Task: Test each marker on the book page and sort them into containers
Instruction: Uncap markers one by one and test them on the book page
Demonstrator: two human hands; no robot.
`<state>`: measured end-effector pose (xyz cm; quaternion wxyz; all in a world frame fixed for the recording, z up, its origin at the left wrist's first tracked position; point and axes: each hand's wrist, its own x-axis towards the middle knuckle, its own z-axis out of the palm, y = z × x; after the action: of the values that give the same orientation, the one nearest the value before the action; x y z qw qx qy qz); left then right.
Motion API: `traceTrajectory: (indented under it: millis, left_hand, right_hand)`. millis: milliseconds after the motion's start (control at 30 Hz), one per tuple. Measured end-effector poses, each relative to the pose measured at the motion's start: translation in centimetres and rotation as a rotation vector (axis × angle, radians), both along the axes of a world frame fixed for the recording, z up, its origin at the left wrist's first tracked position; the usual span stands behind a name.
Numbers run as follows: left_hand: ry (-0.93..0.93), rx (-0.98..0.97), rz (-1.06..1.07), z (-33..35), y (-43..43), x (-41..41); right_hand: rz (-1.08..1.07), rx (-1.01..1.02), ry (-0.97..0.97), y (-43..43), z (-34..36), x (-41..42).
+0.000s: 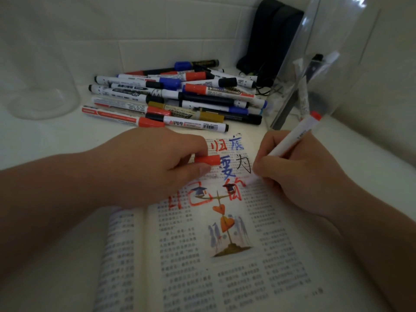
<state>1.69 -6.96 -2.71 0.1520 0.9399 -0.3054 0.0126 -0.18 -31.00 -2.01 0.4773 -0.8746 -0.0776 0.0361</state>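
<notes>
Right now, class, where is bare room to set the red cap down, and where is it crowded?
Bare tabletop lies between the glass jar, the marker pile and the left hand. Another lies beside the right hand, in front of the clear container. Crowded: the marker pile.

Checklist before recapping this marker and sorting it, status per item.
1. Right hand grips the white-bodied marker with a red end: ok.
2. Fresh stroke from this marker on the open printed book page: cannot tell, the tip is blurred.
3. Left hand pinches the red marker cap: ok.
4. Cap's open end faces the marker tip: cannot tell.
5. Clear plastic container at right, with markers in it, in view: ok.
6. Clear glass jar at left in view: ok.
</notes>
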Motion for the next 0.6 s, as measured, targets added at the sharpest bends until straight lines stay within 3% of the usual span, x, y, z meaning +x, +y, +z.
traceTrajectory:
  millis: [133,367,600]
  left_hand:
    - [0.012,-0.001,-0.01,-0.07,0.08,0.04]
    - [-0.007,-0.006,-0.027,-0.17,0.13,0.03]
    - [-0.063,-0.079,-0.084,0.03,0.22,-0.08]
  right_hand:
    - [0.083,0.025,0.042,-0.23,0.07,-0.08]
    - [0.034,0.047,-0.01,-0.27,-0.03,-0.09]
    - [0.057,0.538,-0.085,0.17,-0.19,-0.8]
